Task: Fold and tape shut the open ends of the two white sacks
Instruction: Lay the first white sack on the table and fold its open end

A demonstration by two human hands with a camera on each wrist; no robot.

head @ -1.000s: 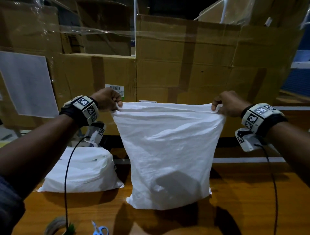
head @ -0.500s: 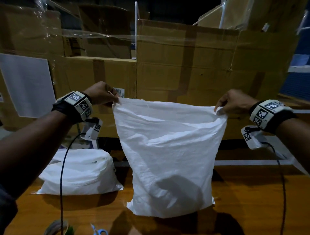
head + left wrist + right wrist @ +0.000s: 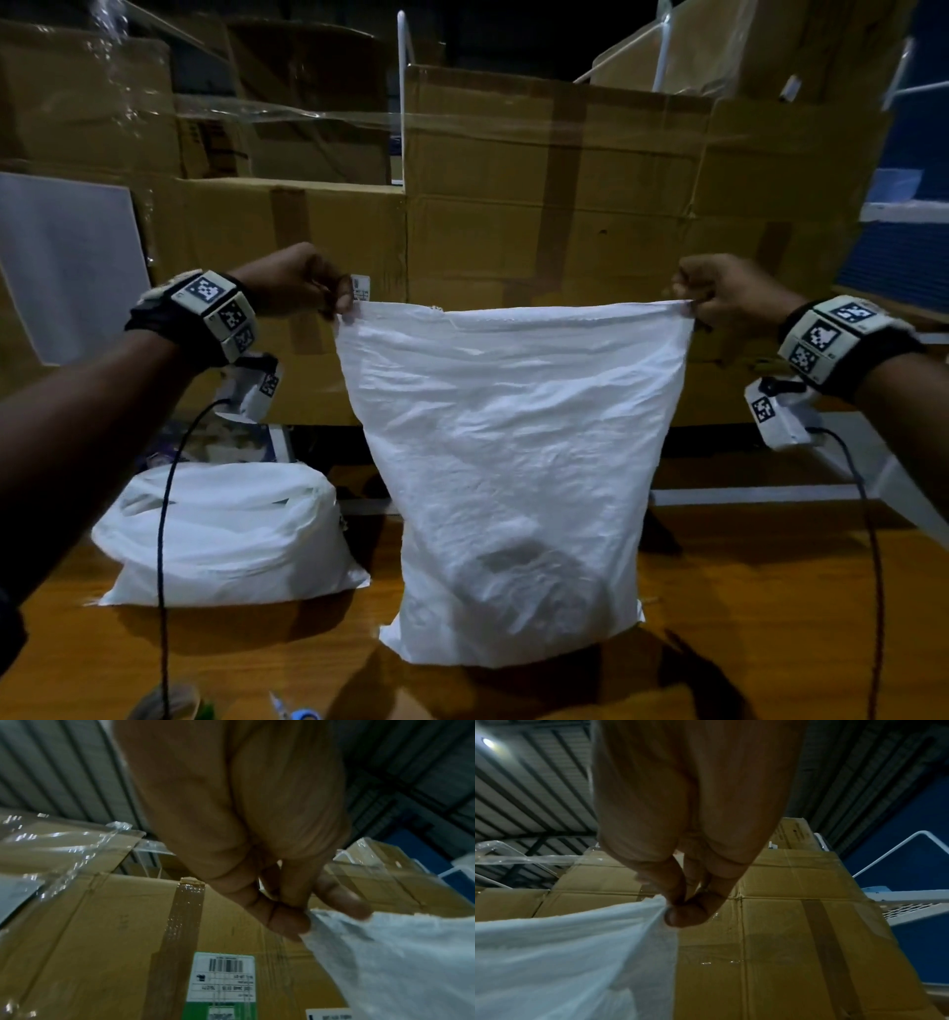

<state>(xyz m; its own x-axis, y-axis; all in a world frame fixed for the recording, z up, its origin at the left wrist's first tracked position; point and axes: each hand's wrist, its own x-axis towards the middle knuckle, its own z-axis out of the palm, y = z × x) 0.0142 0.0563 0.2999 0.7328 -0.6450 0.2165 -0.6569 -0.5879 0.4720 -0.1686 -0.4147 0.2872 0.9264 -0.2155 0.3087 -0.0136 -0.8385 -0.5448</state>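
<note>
A white woven sack (image 3: 513, 462) stands upright on the wooden table (image 3: 770, 616), its open top edge stretched flat and taut. My left hand (image 3: 339, 303) pinches the sack's top left corner (image 3: 316, 921) between thumb and fingers. My right hand (image 3: 690, 303) pinches the top right corner (image 3: 659, 908). A dark lump shows through the sack's lower part. A second white sack (image 3: 226, 534) lies slumped on the table to the left, untouched.
A tape roll (image 3: 164, 701) and blue-handled scissors (image 3: 298, 712) lie at the table's near edge. Stacked cardboard boxes (image 3: 539, 205) form a wall right behind the sacks. Cables hang from both wrists.
Both hands have moved apart and pulled the sack's top edge straight and tight. The sack stands taller than a second ago.
</note>
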